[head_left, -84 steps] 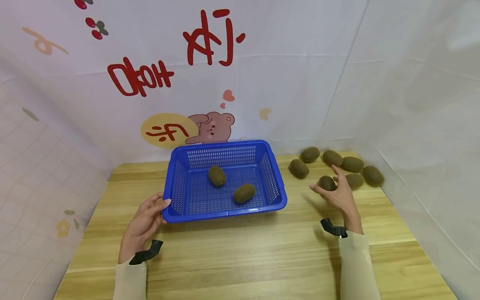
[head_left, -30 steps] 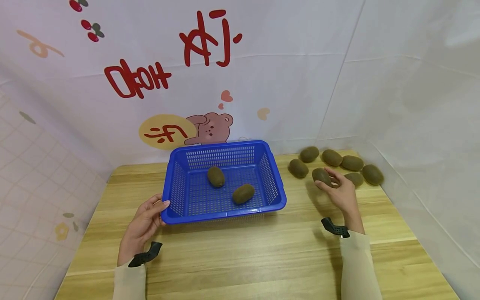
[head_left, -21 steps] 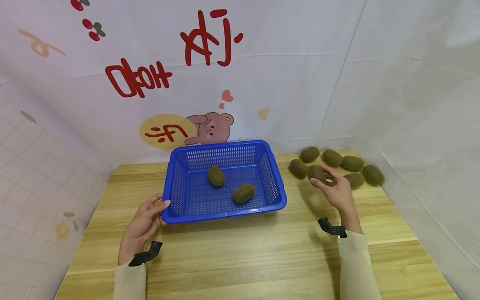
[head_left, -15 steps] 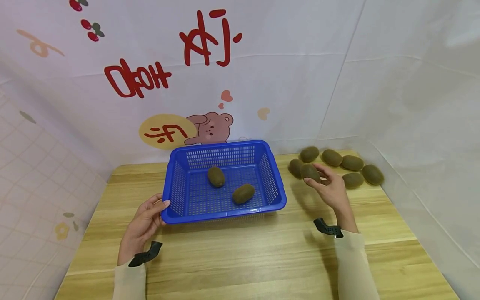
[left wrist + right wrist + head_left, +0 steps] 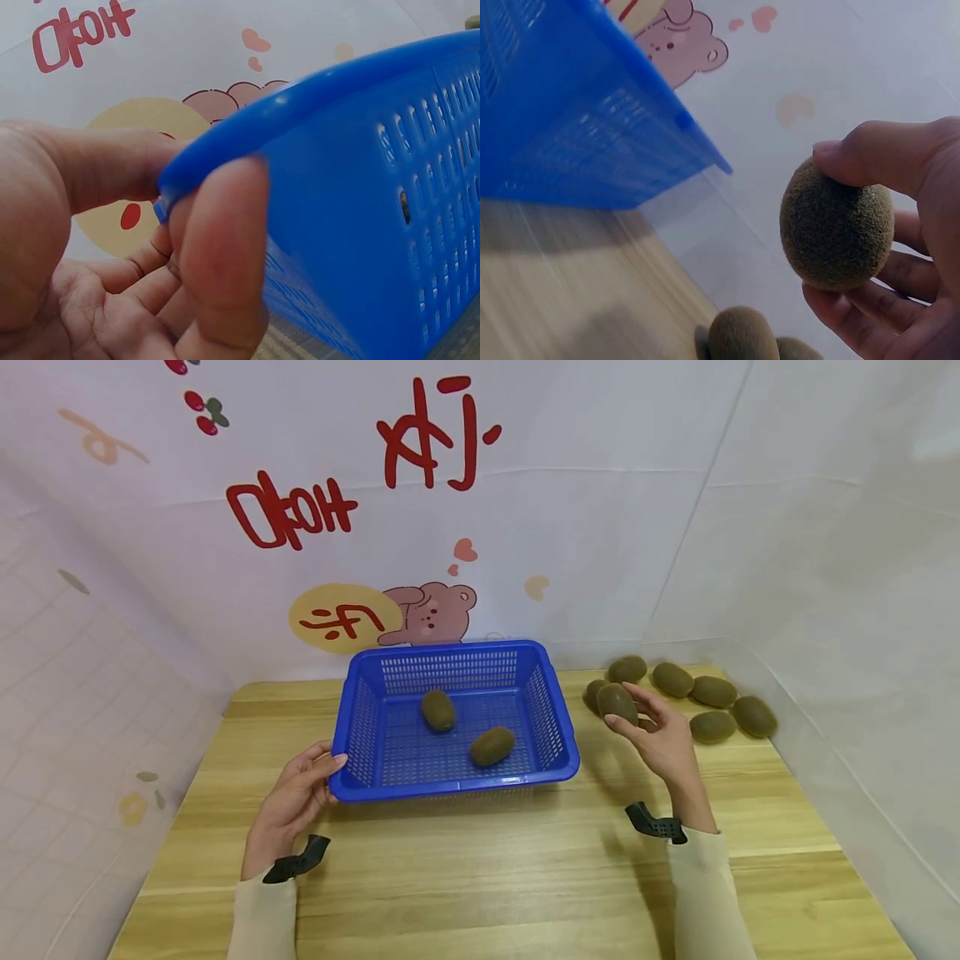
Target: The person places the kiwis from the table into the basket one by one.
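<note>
My left hand [image 5: 296, 797] pinches the front left corner of the blue plastic basket [image 5: 457, 787]; in the left wrist view the rim lies between thumb and fingers [image 5: 225, 232]. Two brown kiwifruit, one farther back [image 5: 438, 710] and one nearer the front [image 5: 492, 747], lie inside on the slotted floor. To the right of the basket, my right hand [image 5: 663, 739] holds another kiwi [image 5: 836, 225] between thumb and fingertips, raised over the table. In the head view this kiwi partly hides a kiwi [image 5: 592, 696] lying behind it.
More kiwis lie at the table's back right, among them one by the wall [image 5: 627, 669] and one at the right end [image 5: 755, 717]. White printed sheeting [image 5: 600, 552] stands behind and at both sides of the wooden table [image 5: 465, 877].
My right hand has closed round a kiwi from the group, lifted it and carried it left toward the basket. My left hand stays on the basket's corner; the view has shifted slightly.
</note>
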A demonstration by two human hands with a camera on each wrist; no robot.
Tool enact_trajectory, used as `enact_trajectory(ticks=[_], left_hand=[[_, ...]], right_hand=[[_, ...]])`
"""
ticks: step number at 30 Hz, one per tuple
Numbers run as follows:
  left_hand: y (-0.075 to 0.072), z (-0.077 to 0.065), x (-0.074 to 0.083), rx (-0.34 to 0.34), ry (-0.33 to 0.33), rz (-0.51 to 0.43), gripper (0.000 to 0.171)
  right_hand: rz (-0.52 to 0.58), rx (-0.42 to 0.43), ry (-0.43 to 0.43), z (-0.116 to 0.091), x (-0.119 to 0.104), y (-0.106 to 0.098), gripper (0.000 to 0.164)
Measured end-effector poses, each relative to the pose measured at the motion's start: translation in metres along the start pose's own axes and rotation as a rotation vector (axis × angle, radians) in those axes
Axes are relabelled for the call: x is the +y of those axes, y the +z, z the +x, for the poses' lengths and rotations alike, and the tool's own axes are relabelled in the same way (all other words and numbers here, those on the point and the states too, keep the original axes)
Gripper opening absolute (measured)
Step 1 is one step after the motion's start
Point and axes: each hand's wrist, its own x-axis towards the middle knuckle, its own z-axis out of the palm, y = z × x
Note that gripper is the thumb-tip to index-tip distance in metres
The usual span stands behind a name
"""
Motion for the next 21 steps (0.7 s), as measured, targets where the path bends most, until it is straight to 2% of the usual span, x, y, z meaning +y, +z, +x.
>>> enact_trajectory(ticks=[10,16,21], left_hand=[[0.0,0.0,0.0,0.014,-0.002,0.016,0.024],[0.001,0.001,0.001,0.014,-0.016,0.016,0.028],[0.001,0.0,0.0,0.021,-0.017,0.003,0.027]], right_hand=[[-0.047,-0.061,-0.038,0.005,-0.016,0.012,0.06],[-0.082,-0.081,-0.042,0.007,-0.026,0.015,0.061],[-0.076,-0.114,-0.092,0.01,-0.032,0.019,0.061]])
